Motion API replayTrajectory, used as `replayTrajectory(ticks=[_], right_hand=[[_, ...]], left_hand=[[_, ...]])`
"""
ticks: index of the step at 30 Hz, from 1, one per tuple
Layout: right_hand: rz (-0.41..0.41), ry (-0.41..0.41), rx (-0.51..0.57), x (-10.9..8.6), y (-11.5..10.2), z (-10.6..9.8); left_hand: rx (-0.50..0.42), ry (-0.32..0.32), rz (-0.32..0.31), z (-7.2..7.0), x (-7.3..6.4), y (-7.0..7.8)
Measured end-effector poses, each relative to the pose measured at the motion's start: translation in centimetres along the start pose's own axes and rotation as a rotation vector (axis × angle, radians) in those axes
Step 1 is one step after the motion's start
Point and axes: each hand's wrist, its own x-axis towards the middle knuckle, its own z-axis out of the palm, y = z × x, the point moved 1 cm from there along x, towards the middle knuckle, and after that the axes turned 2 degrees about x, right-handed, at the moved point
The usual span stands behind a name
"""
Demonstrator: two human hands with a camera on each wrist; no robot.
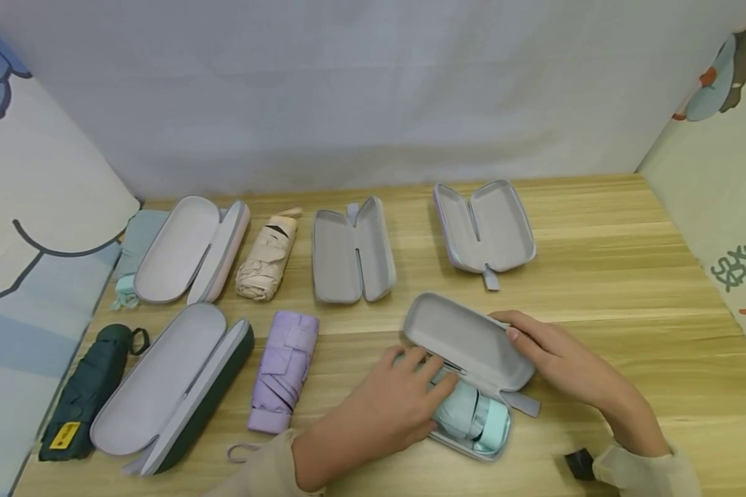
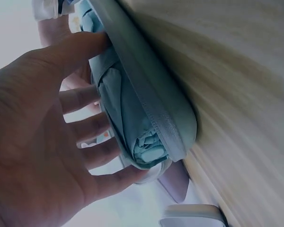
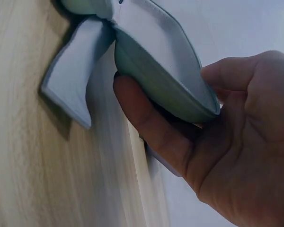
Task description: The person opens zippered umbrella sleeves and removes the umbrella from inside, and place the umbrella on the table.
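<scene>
A mint folding umbrella (image 1: 462, 408) lies in the lower half of an open hard case (image 1: 472, 338) with a grey lining, at the table's front right of centre. My left hand (image 1: 393, 393) grips the umbrella from above; in the left wrist view its thumb is at the case's zipped rim and the fingers reach over the umbrella (image 2: 114, 94). My right hand (image 1: 566, 359) holds the raised lid by its right end. The right wrist view has the thumb at the lid's (image 3: 165, 90) inner edge and a finger along its green outside. A grey tab (image 3: 75, 71) sticks out beside the hinge.
Left of my hands lie a purple umbrella (image 1: 284, 373), a beige umbrella (image 1: 267, 259) and a dark green umbrella (image 1: 87, 393). Other open cases stand behind, among them a grey one (image 1: 337, 259) and a lilac-edged one (image 1: 503, 228). A black object (image 1: 579, 464) is by my right sleeve.
</scene>
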Motion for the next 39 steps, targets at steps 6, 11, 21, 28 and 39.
replayTrajectory(ticks=[6,11,21,28,39], right_hand=[[-0.016,0.001,0.013,0.0,0.3,0.1],[-0.042,-0.014,0.029,-0.2,0.5,0.2],[0.041,0.015,0.018,-2.1,1.8,0.0],[0.12,0.057,0.02,-3.9,3.5,-0.5],[0.277,0.154,0.019,-7.9,8.7,-4.3]], left_hand=[[0.049,0.021,0.025,0.0,0.6,0.7],[0.098,0.067,0.069,0.1,1.0,1.5],[0.123,0.18,0.096,-0.3,1.5,1.9],[0.018,0.37,0.042,-1.2,1.6,1.2],[-0.006,0.481,0.021,-2.3,2.1,0.8]])
